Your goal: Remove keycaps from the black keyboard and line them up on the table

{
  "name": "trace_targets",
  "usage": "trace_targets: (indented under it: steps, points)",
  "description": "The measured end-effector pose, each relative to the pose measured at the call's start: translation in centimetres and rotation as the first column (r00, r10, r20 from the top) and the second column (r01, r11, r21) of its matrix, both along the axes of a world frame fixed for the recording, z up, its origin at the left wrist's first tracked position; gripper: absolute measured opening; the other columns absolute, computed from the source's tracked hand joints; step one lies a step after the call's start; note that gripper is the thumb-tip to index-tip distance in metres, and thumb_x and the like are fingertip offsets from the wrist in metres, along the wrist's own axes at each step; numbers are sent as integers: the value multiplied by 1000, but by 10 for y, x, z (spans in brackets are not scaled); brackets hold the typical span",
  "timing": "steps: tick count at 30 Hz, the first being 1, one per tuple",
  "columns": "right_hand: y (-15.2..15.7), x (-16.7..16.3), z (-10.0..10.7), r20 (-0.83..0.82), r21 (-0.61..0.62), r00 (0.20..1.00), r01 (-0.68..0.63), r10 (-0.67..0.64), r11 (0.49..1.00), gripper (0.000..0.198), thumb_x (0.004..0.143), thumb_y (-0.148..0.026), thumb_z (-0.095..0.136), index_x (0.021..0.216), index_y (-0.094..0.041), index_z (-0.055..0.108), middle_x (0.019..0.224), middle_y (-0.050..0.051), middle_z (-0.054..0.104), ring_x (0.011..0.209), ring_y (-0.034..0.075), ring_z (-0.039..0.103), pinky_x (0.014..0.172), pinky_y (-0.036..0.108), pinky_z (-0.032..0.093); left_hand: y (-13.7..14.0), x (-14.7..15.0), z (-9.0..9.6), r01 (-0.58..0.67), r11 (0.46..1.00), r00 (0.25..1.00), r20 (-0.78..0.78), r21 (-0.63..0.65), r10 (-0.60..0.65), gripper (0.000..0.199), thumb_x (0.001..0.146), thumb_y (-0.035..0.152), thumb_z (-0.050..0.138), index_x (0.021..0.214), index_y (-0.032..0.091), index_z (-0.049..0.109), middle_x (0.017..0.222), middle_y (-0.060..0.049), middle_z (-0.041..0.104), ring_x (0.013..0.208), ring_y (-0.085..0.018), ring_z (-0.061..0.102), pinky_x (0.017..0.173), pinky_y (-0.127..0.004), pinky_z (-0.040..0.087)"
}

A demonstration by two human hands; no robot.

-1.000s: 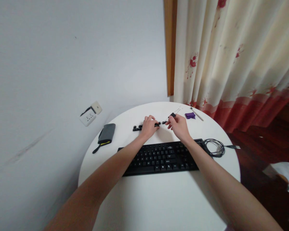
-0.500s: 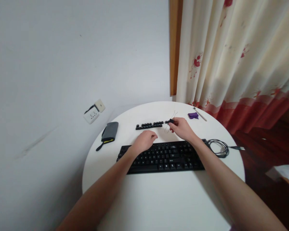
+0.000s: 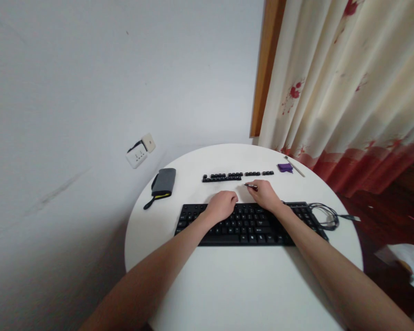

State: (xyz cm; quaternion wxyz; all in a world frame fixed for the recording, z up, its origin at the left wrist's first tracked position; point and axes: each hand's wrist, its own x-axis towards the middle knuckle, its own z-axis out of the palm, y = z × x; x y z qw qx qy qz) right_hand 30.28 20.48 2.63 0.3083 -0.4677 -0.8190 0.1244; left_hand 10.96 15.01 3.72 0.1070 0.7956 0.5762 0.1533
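Observation:
A black keyboard (image 3: pixel 253 224) lies across the round white table (image 3: pixel 234 276). My left hand (image 3: pixel 222 202) rests over its upper edge, fingers curled together; whether anything is in them is hidden. My right hand (image 3: pixel 264 193) is closed on a small dark keycap puller (image 3: pixel 251 186), held just beyond the keyboard's back edge, its tip pointing left. Behind both hands, loose black keycaps (image 3: pixel 222 179) stand in rows on the table, and more short groups of keycaps (image 3: pixel 252 174) continue to the right.
At the left lies a grey pouch (image 3: pixel 164 180) with a loop strap. A folded purple cloth (image 3: pixel 284 168) and a thin light-handled brush (image 3: pixel 296 167) lie at the back right. The coiled cable (image 3: pixel 326 218) sits right of the keyboard. A wall with a socket (image 3: pixel 136 155) borders the left.
The keycap puller, earlier held out by the keycap row with its wires showing, has come back toward the keyboard and turned. The right-hand keycap groups are now uncovered. The view has shifted slightly.

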Motion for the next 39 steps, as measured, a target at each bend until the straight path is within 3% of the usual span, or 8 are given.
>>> trace_targets:
  steps: [16,24,39]
  points:
    - [5,-17,6,293,37,956,-12,0,999,33,88,-9,50,111,-15,73,96,11,72,88,21,64,80,26,43,1,-4,-6,38,999,998,48,6,-38,30,96,27,44,87,20,72,94,-10,74,92,-25,67,82,-34,49]
    - [8,-16,4,300,34,954,-24,13,999,30,86,-8,50,104,-15,74,100,12,72,91,22,64,83,26,44,-1,-4,-4,49,999,997,59,8,-49,30,95,25,44,84,18,71,93,-11,73,91,-25,67,83,-35,50]
    - [7,-16,5,275,35,961,-14,4,999,33,88,-9,50,111,-15,72,103,12,72,95,22,65,85,27,44,1,-4,-6,54,998,997,49,25,-55,31,96,25,43,85,20,71,94,-10,74,92,-24,67,82,-34,49]
